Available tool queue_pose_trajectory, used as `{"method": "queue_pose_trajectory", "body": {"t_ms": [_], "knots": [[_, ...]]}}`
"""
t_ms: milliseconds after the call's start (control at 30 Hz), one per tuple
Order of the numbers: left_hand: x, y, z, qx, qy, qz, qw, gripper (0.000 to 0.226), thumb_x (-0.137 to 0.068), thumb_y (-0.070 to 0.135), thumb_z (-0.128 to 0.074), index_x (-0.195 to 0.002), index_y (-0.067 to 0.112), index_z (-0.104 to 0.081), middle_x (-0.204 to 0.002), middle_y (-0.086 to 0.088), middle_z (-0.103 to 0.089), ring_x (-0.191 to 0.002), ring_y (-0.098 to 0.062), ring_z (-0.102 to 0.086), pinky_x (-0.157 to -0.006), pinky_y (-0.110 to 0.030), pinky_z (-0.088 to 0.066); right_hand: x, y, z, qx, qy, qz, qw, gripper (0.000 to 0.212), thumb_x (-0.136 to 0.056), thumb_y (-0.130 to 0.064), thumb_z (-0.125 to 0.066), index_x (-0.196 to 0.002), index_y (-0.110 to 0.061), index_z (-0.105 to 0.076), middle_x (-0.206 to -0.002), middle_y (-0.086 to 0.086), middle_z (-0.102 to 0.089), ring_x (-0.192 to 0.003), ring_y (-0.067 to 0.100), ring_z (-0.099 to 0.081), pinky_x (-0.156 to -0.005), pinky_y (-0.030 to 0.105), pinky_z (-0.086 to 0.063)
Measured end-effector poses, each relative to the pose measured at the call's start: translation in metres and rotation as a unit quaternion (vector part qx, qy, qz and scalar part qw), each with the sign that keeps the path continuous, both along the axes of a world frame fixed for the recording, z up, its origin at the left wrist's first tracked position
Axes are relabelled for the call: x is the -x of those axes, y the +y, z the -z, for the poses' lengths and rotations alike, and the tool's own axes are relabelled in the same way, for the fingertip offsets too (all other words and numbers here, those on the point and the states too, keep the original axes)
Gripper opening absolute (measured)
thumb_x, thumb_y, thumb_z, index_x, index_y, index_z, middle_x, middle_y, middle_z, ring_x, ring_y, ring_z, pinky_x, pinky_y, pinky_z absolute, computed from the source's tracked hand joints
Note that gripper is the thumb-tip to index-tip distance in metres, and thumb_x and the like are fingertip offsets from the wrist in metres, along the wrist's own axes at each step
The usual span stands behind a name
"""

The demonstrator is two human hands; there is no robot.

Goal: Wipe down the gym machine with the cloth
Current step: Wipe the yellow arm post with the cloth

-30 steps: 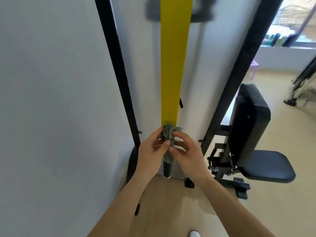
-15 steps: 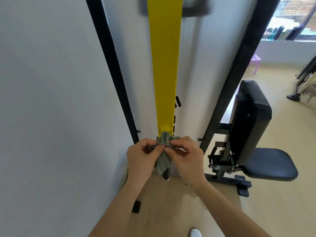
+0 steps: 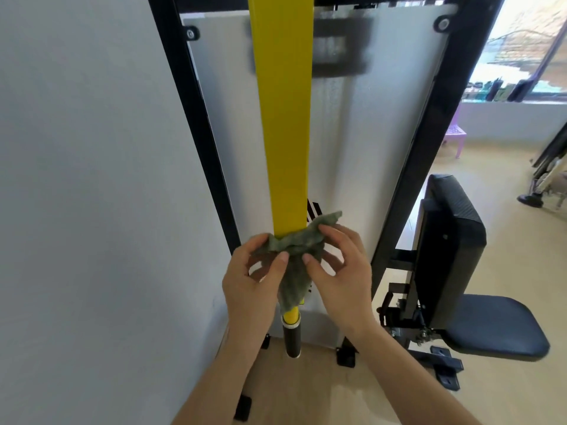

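A pale grey wall [image 3: 92,179] fills the left side of the view, and a light wooden floor [image 3: 506,240] runs off to the right toward a bright window [image 3: 527,50]. Against the wall stands the gym machine, a black frame [image 3: 196,124] around a frosted white panel [image 3: 362,142], with a yellow bar [image 3: 283,118] running down its middle to a black handle grip [image 3: 291,338] at the bottom. A crumpled green cloth [image 3: 296,256] is wrapped across the lower end of the yellow bar, one tail hanging down over it. The left hand [image 3: 254,280] pinches the cloth's left side between thumb and curled fingers; the right hand [image 3: 340,271] pinches its right side the same way. To the right sits a black padded seat [image 3: 497,326] with an upright backrest [image 3: 451,246], and a purple stool [image 3: 457,136] stands near the window.
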State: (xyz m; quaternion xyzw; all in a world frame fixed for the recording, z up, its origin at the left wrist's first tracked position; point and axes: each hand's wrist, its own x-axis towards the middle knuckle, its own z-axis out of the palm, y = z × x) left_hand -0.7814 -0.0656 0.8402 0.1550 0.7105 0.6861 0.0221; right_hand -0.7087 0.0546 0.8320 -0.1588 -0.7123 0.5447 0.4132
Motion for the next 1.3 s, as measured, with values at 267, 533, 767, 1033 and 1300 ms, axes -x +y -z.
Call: {"method": "queue_pose_trajectory", "body": {"t_ms": [267, 533, 767, 1033, 1300], "knots": [[0.006, 0.022, 0.006, 0.038, 0.014, 0.018, 0.999, 0.044, -0.090, 0.025, -0.074, -0.132, 0.021, -0.062, -0.123, 0.003, -0.070, -0.105, -0.010, -0.067, -0.089, -0.014, -0.054, 0.017, 0.004, 0.007, 0.066, -0.053, -0.045, 0.995, 0.033, -0.094, -0.012, -0.069, -0.123, -0.025, -0.062, -0.114, -0.014, -0.069, -0.107, -0.001, -0.063, -0.086, 0.014, -0.053], [0.017, 0.024, -0.007, 0.017, 0.033, 0.030, 0.999, 0.045, -0.089, 0.018, -0.076, -0.132, 0.018, -0.064, -0.120, 0.002, -0.072, -0.109, -0.013, -0.069, -0.095, -0.026, -0.056, 0.021, 0.011, -0.010, 0.071, -0.027, -0.047, 0.996, 0.038, -0.092, -0.004, -0.068, -0.121, -0.028, -0.063, -0.115, -0.011, -0.069, -0.109, 0.002, -0.064, -0.084, 0.014, -0.053], [0.030, 0.023, -0.046, -0.028, 0.095, 0.051, 0.994, 0.051, -0.090, 0.014, -0.075, -0.138, 0.020, -0.059, -0.126, 0.006, -0.069, -0.111, 0.003, -0.064, -0.089, -0.009, -0.051, 0.026, 0.016, -0.048, 0.047, 0.025, -0.053, 0.997, 0.038, -0.090, 0.000, -0.070, -0.111, -0.031, -0.067, -0.105, -0.011, -0.073, -0.104, 0.010, -0.066, -0.084, 0.019, -0.055], [0.043, 0.024, -0.093, -0.101, 0.075, 0.083, 0.989, 0.049, -0.088, 0.011, -0.074, -0.129, 0.032, -0.057, -0.126, 0.008, -0.069, -0.109, 0.003, -0.067, -0.080, -0.006, -0.050, 0.031, 0.016, -0.093, 0.026, 0.061, -0.049, 0.997, 0.032, -0.089, -0.003, -0.071, -0.116, -0.021, -0.070, -0.106, -0.011, -0.074, -0.107, 0.008, -0.067, -0.081, 0.017, -0.056], [0.057, 0.025, -0.137, -0.137, 0.080, 0.132, 0.978, 0.042, -0.086, 0.012, -0.077, -0.125, 0.024, -0.068, -0.114, 0.009, -0.075, -0.105, -0.002, -0.070, -0.084, -0.013, -0.055, 0.036, 0.013, -0.137, -0.001, 0.105, -0.011, 0.994, 0.034, -0.089, -0.005, -0.072, -0.119, -0.019, -0.070, -0.108, -0.009, -0.074, -0.106, 0.006, -0.067, -0.079, 0.012, -0.053]]}}
